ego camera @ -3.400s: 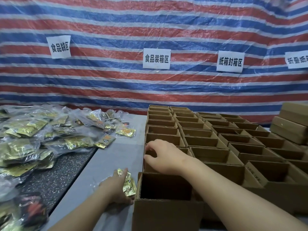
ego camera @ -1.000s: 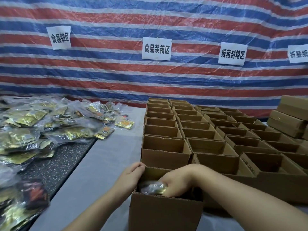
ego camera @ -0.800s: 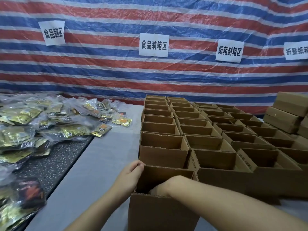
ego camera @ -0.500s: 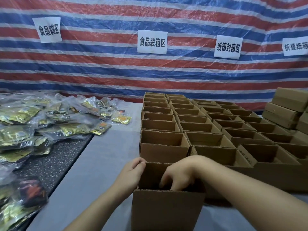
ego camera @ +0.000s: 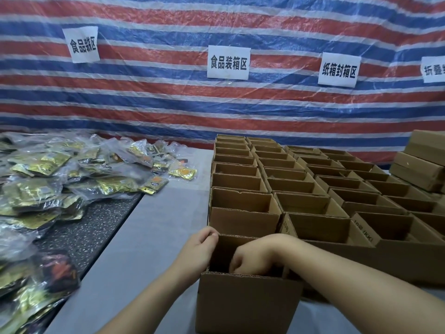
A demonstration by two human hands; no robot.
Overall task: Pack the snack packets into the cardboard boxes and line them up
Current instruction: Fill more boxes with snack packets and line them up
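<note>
The nearest open cardboard box (ego camera: 245,304) stands at the front of the left column of boxes. My left hand (ego camera: 197,249) grips the far left corner of its rim, fingers curled over the edge. My right hand (ego camera: 257,257) reaches down into this box with its fingers curled; the fingertips are hidden behind the front wall, and no packet shows in it. A big heap of gold and clear snack packets (ego camera: 48,184) lies on the left, out of reach of either hand.
Several rows of open cardboard boxes (ego camera: 301,186) fill the grey table (ego camera: 156,237) behind and right of the near box. Closed boxes (ego camera: 423,165) are stacked at far right. The packets lie partly on a dark speckled mat (ego camera: 91,227). A striped tarp hangs behind.
My left hand carried a packet from the table to the near box. My right hand pushed it down inside and stays in the box. The left hand now holds the rim.
</note>
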